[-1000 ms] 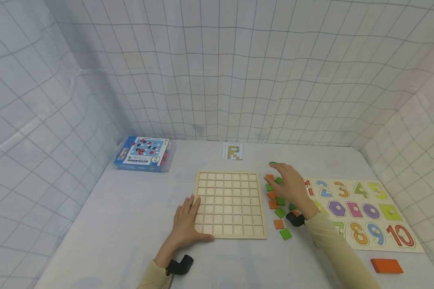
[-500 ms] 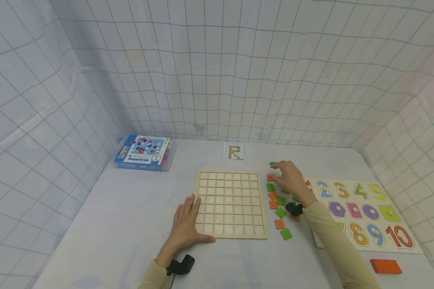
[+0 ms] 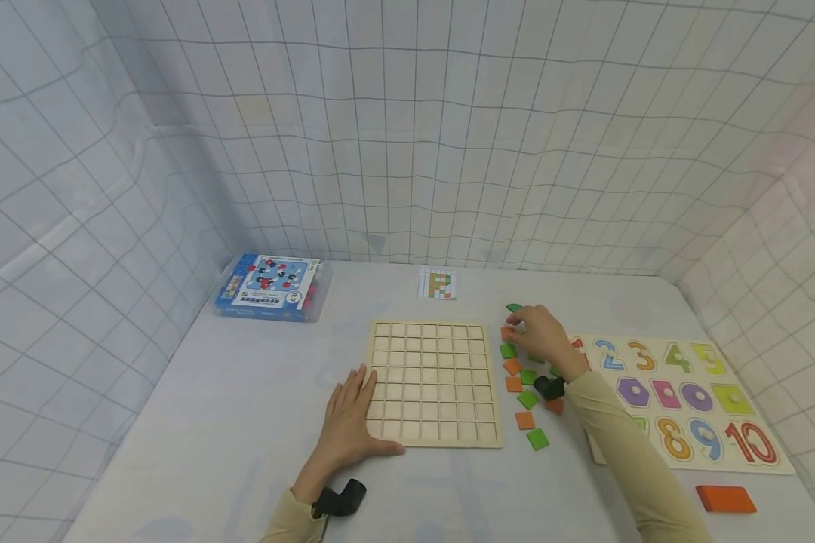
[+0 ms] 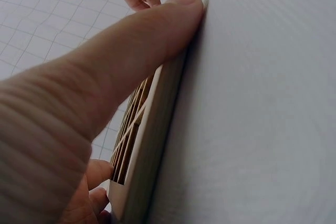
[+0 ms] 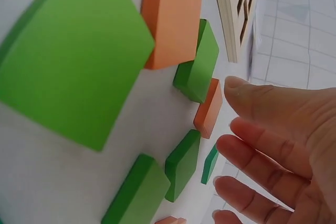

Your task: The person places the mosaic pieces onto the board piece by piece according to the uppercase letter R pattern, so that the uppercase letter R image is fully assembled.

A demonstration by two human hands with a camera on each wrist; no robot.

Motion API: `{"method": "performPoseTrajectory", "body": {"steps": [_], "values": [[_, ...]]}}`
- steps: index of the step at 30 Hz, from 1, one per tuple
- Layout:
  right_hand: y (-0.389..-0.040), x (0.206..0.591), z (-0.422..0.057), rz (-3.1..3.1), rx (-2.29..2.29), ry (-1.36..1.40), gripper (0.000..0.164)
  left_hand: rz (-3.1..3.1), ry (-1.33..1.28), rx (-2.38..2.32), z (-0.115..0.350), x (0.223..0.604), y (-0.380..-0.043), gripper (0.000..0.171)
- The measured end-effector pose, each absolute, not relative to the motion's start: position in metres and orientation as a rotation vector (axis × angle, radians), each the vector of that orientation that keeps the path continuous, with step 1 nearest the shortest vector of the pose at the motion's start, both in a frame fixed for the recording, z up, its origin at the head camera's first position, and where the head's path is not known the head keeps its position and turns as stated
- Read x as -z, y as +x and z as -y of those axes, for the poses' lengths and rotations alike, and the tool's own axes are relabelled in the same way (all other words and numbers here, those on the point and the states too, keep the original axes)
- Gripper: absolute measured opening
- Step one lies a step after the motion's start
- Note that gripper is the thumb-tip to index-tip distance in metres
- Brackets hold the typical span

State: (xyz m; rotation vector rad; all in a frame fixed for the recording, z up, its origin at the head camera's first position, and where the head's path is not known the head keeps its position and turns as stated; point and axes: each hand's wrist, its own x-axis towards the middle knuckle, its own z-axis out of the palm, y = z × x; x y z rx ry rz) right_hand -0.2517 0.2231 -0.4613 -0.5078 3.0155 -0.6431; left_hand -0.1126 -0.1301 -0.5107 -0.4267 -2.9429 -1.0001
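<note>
A pale wooden grid board (image 3: 438,385) lies flat in the middle of the table. My left hand (image 3: 346,424) rests at its near left corner, fingers spread along the left side; in the left wrist view the thumb (image 4: 152,27) lies over the board's front edge (image 4: 157,124). To the board's right is a loose column of green and orange square tiles. My right hand (image 3: 543,335) hovers at the column's far end, thumb and fingers apart around an orange tile (image 3: 507,332). The right wrist view shows that orange tile (image 5: 209,109) just beyond the thumb. A dark green rounded tile (image 3: 513,308) lies past the fingertips.
A small pattern card (image 3: 438,283) lies behind the board. At the back left sits a blue boxed set (image 3: 272,289). On the right is a number puzzle board (image 3: 679,403), partly under the right forearm, with an orange block (image 3: 725,499) in front.
My right hand has come slightly lower and its thumb and fingers have drawn closer around the orange tile. The left hand stays in place on the board.
</note>
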Motion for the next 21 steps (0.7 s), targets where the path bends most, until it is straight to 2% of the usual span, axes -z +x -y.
{"method": "performPoseTrajectory", "body": {"steps": [21], "values": [[-0.2572,0.4632,-0.2195,-2.966,0.609,-0.465,0.020,2.926,-0.456,0.981,0.1324,0.5131,-0.1122,0.127]]}}
